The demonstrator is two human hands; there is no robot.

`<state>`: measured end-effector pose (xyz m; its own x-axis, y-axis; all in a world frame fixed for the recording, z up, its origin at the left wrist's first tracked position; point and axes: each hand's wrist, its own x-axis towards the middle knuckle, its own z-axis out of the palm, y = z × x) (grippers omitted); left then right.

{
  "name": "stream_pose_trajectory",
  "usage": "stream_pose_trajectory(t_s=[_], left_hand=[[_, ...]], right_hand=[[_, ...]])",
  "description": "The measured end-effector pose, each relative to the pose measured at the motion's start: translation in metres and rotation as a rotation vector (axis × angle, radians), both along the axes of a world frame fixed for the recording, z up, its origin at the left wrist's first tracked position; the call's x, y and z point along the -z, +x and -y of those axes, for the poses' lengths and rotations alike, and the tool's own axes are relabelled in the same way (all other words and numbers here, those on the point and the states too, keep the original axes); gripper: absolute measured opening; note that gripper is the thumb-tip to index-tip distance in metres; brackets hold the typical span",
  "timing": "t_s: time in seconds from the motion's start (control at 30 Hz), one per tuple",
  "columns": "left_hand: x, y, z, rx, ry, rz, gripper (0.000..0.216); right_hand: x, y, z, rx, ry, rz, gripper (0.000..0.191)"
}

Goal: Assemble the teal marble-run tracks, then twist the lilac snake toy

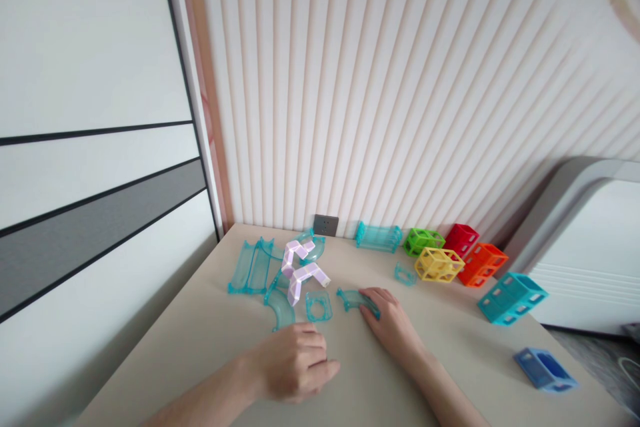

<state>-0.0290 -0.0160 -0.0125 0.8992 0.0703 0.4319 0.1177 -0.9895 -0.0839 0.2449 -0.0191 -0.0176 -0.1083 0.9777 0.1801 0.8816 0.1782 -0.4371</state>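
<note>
My right hand [387, 315] is closed over the right end of a clear teal curved track piece [354, 300] lying on the table. My left hand [299, 361] rests on the tabletop with its fingers curled in, and nothing shows in them. Just beyond it lie another teal curved track piece [283, 310] and a square teal connector with a round hole [319, 307]. Two pale purple zigzag pieces [307, 275] lie over some of the teal tracks, partly hiding them. Straight teal tracks [251, 268] sit side by side at the left.
Along the back and right of the table [420, 317] stand green [423, 242], yellow [439, 265], red [461, 240], orange [481, 265], teal [511, 300] and blue [545, 369] block frames. A teal track stack [379, 237] lies by the ribbed wall [320, 93].
</note>
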Motion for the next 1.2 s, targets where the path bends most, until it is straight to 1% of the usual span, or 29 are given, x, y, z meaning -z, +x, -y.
stream_pose_trajectory(t_s=[0.17, 0.37, 0.53, 0.63, 0.73, 0.77, 0.83, 0.9, 1.0, 1.07, 1.1, 1.2], left_hand=[[-0.002, 0.002, 0.001, 0.022, 0.005, -0.001, 0.018], [-0.002, 0.0, -0.002, -0.001, 0.0, -0.013, 0.014], [-0.002, 0.002, 0.0, -0.007, 0.017, -0.006, 0.014], [-0.004, 0.0, -0.001, 0.002, 0.049, 0.067, 0.018], [-0.011, -0.012, -0.01, -0.006, 0.07, 0.226, 0.026], [-0.013, -0.018, -0.016, -0.039, 0.063, 0.297, 0.029], [-0.019, -0.031, -0.029, -0.19, 0.05, 0.504, 0.032], [-0.023, -0.044, -0.045, -0.411, 0.045, 0.598, 0.029], [-0.021, -0.058, -0.066, -0.755, -0.013, 0.593, 0.021], [-0.015, -0.064, -0.077, -0.912, -0.073, 0.534, 0.02], [-0.01, -0.066, -0.081, -0.958, -0.104, 0.487, 0.019], [0.004, -0.068, -0.088, -1.02, -0.186, 0.35, 0.02]], right_hand=[[0.002, 0.001, 0.0, -0.016, 0.035, -0.005, 0.032], [0.005, 0.002, -0.001, -0.021, 0.047, -0.004, 0.032], [0.009, 0.004, -0.004, -0.032, 0.042, -0.009, 0.032], [0.01, 0.006, -0.004, -0.037, 0.053, -0.017, 0.032], [0.009, 0.006, -0.004, -0.039, 0.061, -0.024, 0.031], [0.009, 0.005, -0.003, -0.039, 0.062, -0.025, 0.031], [0.008, 0.005, -0.003, -0.04, 0.064, -0.023, 0.031], [0.008, 0.005, -0.003, -0.043, 0.065, -0.018, 0.031], [0.009, 0.005, -0.003, -0.05, 0.062, -0.013, 0.032], [0.01, 0.006, -0.004, -0.055, 0.062, -0.014, 0.032], [0.01, 0.006, -0.004, -0.057, 0.063, -0.016, 0.033], [0.01, 0.006, -0.004, -0.057, 0.063, -0.019, 0.033]])
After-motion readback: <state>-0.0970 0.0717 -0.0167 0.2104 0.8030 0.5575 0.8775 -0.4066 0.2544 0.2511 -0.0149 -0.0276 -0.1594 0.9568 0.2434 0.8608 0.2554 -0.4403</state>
